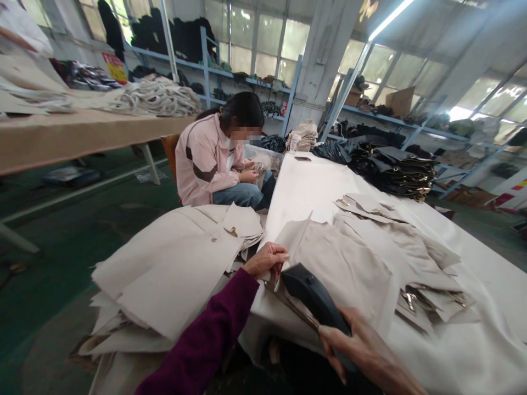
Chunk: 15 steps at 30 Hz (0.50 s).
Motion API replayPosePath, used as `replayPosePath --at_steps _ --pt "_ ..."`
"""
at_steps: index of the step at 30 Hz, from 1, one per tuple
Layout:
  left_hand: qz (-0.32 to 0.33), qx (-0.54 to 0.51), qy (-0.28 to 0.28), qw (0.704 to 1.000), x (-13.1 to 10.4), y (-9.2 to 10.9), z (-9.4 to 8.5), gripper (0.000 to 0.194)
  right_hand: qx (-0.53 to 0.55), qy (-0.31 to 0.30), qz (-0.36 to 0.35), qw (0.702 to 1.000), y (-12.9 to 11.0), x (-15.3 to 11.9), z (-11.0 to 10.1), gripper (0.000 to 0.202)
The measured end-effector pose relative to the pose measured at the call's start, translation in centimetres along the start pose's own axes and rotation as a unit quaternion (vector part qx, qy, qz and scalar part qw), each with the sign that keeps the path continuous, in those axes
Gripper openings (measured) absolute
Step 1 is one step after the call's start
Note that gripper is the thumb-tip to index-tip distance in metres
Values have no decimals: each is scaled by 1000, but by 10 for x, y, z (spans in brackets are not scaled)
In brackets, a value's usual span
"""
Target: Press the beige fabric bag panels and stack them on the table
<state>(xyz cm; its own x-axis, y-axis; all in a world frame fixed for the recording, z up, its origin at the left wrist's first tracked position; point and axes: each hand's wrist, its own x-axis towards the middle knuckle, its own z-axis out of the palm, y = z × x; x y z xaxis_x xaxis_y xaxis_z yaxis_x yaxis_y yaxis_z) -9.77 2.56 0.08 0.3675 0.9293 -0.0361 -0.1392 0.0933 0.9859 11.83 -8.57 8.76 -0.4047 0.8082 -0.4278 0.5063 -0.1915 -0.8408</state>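
Beige fabric pieces fill most of the view, and their spread gives the best measure of progress. At far left a tall stack of cut pieces (pixel 173 269) lies beside the counter (pixel 473 340), several layers deep, with small metal fittings showing near its top; it looks like the larger share, though whether it is the finished lot or the waiting lot cannot be read from the picture. Next, the person's left hand (pixel 265 259), in a purple sleeve (pixel 206 340), pinches the raised corner of the beige piece (pixel 341 263) spread at the counter's near edge, so that grip is clenched on cloth. Just right of it, the right hand (pixel 362 345) is wrapped around the rear of a dark handheld tool (pixel 313 296) whose nose rests on the same piece. Further right, a looser scatter of beige pieces with metal clips (pixel 428 299) lies on the white covering, fewer than on the left stack. By that balance the work appears well under way but not done.

Behind, a co-worker in a pink jacket (pixel 209 159) sits handling something small, too far off to identify. Black goods (pixel 391 170) are heaped at the counter's far end. The tool's working face is hidden, and the right hand is cut off by the lower frame.
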Motion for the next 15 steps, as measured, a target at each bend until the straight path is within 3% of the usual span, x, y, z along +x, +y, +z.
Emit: replayPosePath --at_steps 4,11,15 --pt "-1 -6 -5 1000 3 -5 -3 26 -16 -23 18 999 2 -9 4 18" --pt "4 15 2 1000 3 -1 -1 27 -2 -2 1 1000 0 8 3 22" --pt "-14 11 -1 1000 3 -2 0 25 -37 -26 25 999 1 -14 3 16"
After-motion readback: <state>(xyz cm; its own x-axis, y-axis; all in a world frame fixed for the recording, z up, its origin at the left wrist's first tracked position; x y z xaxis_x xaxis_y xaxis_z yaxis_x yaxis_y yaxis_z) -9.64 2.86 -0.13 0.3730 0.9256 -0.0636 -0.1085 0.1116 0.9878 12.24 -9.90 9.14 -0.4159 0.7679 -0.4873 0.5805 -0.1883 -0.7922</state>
